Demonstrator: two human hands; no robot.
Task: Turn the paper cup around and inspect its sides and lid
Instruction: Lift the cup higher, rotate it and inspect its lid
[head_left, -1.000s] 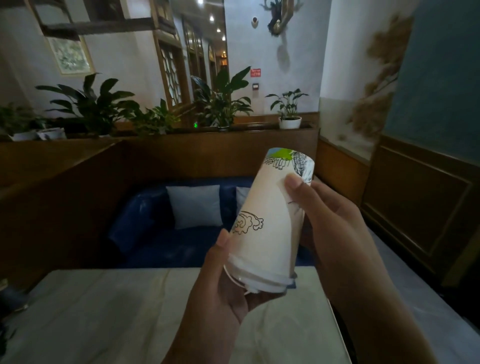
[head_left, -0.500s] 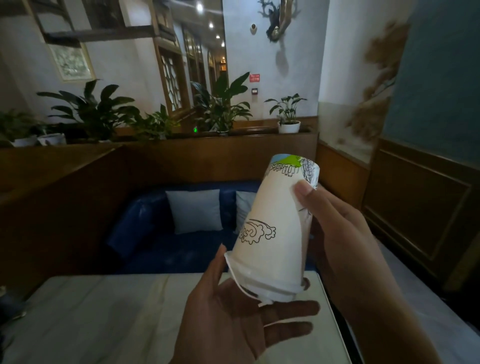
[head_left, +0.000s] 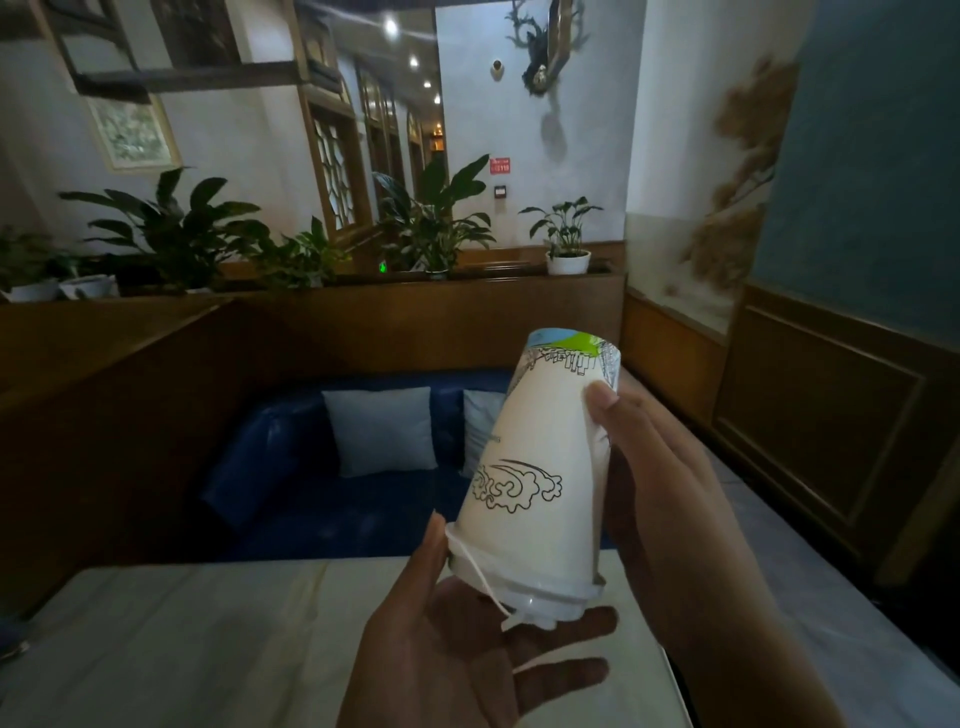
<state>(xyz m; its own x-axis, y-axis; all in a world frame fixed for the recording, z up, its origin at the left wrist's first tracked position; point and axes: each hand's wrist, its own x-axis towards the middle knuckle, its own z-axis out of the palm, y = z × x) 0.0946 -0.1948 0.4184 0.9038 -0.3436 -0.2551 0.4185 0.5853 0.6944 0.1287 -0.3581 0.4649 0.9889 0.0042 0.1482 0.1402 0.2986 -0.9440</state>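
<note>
A white paper cup (head_left: 540, 467) with a line-drawn cloud and a green and blue band near its base is held upside down above the table. Its plastic lid (head_left: 524, 592) points down, and a thin white strip hangs from the rim. My right hand (head_left: 670, 499) grips the cup's side, thumb on the wall near the base. My left hand (head_left: 467, 654) lies palm up under the lid with fingers spread, its thumb touching the lid's left edge.
A pale marble table (head_left: 182, 649) lies below the hands. Beyond it stands a blue sofa (head_left: 291, 499) with light cushions (head_left: 382, 431) inside a wooden booth. Potted plants (head_left: 171, 234) line the ledge behind. A wood-panelled wall (head_left: 831, 426) runs along the right.
My left hand has let go of the lid end and opened flat beneath it. My right hand has turned the cup, so the cloud drawing has swung further right.
</note>
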